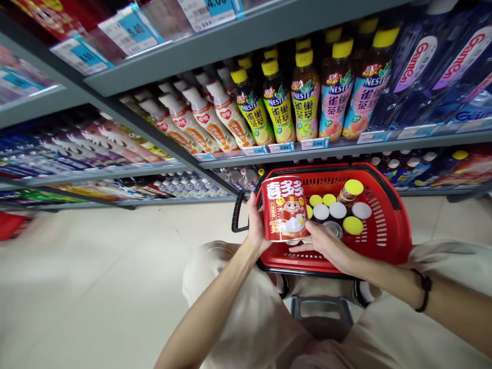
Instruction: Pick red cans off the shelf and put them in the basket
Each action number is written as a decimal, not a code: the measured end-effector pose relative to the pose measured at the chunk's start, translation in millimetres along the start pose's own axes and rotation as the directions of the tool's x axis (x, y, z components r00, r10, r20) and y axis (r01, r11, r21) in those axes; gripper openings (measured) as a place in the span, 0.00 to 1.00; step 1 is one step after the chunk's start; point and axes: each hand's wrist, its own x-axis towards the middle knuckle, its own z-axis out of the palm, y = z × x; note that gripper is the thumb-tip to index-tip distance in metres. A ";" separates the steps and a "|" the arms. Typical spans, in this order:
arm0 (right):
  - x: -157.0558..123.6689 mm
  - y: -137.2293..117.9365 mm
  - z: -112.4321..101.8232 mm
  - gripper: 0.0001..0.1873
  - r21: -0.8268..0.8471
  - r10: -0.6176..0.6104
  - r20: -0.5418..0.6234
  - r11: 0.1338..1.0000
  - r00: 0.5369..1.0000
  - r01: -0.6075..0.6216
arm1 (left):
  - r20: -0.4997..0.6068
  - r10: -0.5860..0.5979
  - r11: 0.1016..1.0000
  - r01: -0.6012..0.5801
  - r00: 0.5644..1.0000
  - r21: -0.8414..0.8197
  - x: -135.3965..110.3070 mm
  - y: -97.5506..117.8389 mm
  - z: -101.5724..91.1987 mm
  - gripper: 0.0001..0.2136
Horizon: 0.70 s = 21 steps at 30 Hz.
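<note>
I hold a red can [284,207] with a cartoon figure on its label, upright over the near left part of a red plastic basket [388,230]. My left hand [256,225] grips the can's left side. My right hand [326,243] supports it from below and the right, fingers under its base. Inside the basket stand several bottles [338,210] seen from above, with white and yellow caps.
Grey shelves [338,146] ahead carry Nestea bottles [305,95] with yellow caps, white-capped drink bottles [207,118] to their left and large water bottles [423,66] at right. Price tags line the shelf edges. Pale tiled floor [96,266] lies to the left. The basket rests between my knees.
</note>
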 end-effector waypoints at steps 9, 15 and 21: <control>4.5 -10.7 -8.8 0.25 -0.009 -0.006 -0.160 1.000 0.987 0.004 | -0.128 0.041 0.999 -0.039 0.991 0.020 15.9 -2.2 -2.9 0.32; 10.6 -24.4 -20.5 0.33 -0.166 -0.122 -0.293 0.983 0.948 0.075 | -0.186 0.113 0.991 -0.097 0.976 0.090 18.9 2.0 -2.6 0.27; 13.5 -26.2 -23.2 0.29 -0.098 -0.114 -0.276 0.991 0.954 0.090 | -0.165 0.130 0.989 -0.139 0.978 -0.046 13.8 0.6 -1.6 0.29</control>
